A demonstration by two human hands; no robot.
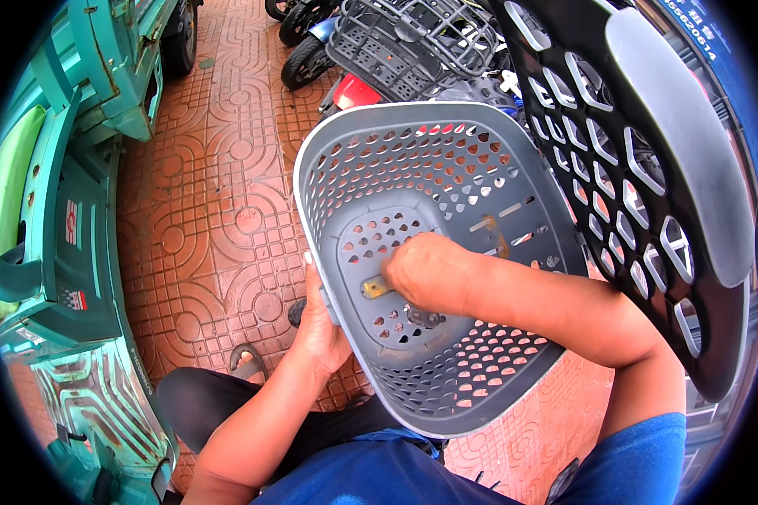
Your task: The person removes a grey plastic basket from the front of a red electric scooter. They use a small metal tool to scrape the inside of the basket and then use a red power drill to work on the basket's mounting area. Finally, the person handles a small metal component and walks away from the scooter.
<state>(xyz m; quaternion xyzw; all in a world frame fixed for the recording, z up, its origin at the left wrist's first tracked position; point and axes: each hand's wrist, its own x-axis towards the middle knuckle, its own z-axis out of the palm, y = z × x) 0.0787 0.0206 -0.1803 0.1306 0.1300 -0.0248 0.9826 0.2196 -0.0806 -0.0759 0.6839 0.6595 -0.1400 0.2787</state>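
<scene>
While the left hand (322, 324) clasps one grey basket (446, 168), the right hand's (429, 273) grip holds one yellow-handled tool (376, 287).

Terracotta patterned paving (219, 185) underfoot, teal painted vehicle body (67, 252) along the left, black perforated plastic panel (615, 194) with a grey strip at upper right, parked scooters (312, 42) and what may be wire baskets (413, 38) beyond.

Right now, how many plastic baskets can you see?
2: a grey perforated basket held in the middle, and a black one at the upper right. More may be hidden among the parked bikes behind.
</scene>
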